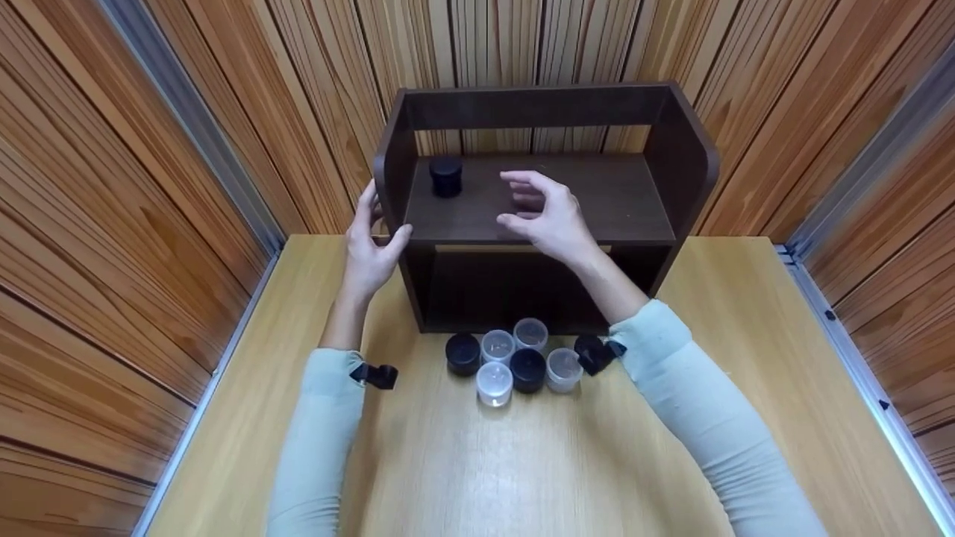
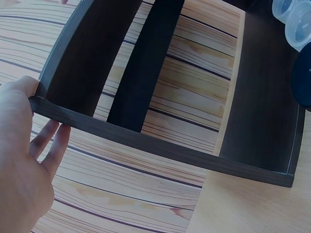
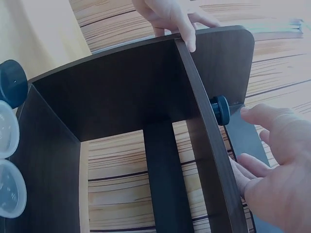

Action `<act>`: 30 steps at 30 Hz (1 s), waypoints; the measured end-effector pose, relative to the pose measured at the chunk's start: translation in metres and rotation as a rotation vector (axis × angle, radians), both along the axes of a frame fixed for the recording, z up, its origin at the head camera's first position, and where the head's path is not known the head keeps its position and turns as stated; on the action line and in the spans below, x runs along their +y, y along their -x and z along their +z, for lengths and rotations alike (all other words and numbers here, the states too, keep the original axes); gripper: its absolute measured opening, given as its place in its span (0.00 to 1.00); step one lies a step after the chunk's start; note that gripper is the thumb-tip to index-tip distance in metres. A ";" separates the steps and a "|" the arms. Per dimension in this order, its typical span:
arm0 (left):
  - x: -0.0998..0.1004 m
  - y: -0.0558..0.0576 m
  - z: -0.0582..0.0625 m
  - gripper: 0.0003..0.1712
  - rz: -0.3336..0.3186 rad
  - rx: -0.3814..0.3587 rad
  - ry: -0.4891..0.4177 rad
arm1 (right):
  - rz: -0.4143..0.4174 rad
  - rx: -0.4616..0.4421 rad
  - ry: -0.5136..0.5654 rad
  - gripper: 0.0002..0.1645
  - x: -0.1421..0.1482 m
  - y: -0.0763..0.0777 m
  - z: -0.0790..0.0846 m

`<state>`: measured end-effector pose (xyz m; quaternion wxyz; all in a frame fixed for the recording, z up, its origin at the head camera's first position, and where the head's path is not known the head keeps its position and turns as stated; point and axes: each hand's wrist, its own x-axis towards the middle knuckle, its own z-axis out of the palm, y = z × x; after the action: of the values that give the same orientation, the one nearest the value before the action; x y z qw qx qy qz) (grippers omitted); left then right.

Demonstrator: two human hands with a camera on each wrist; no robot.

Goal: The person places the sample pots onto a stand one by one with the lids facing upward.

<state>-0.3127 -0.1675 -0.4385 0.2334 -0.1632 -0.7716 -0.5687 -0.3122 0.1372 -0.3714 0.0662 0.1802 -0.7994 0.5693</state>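
A dark brown two-tier shelf [image 1: 552, 201] stands at the back of the table. My left hand [image 1: 371, 250] grips the shelf's left side panel, thumb on its front edge and fingers behind it, as the left wrist view also shows. On the upper board, near the left panel, sits a black lidded jar [image 1: 446, 177]. My right hand [image 1: 548, 212] hovers over that board to the right of the jar, its fingers loosely bent and apart, with nothing between them. In the right wrist view the jar [image 3: 221, 110] shows just beyond the right thumb.
In front of the shelf several small jars stand in a cluster: clear ones such as the front jar [image 1: 494, 384], and black ones such as the middle jar [image 1: 528, 370]. Wood-patterned walls [image 1: 134, 149] close in the wooden table [image 1: 477, 470] at the back and sides.
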 end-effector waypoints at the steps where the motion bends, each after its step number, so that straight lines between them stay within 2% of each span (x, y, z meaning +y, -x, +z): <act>1: 0.000 0.000 0.000 0.47 -0.003 0.001 -0.002 | 0.004 0.002 0.000 0.36 0.003 -0.001 0.000; 19: 0.000 0.003 -0.001 0.46 -0.010 0.018 -0.006 | 0.085 0.011 -0.028 0.35 0.053 -0.034 0.005; 30: 0.001 0.000 0.000 0.47 -0.010 0.009 -0.016 | 0.171 -0.003 -0.058 0.34 0.085 -0.059 -0.007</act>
<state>-0.3123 -0.1663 -0.4390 0.2355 -0.1678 -0.7652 -0.5752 -0.2536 0.2226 -0.3789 0.0109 0.2488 -0.7974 0.5496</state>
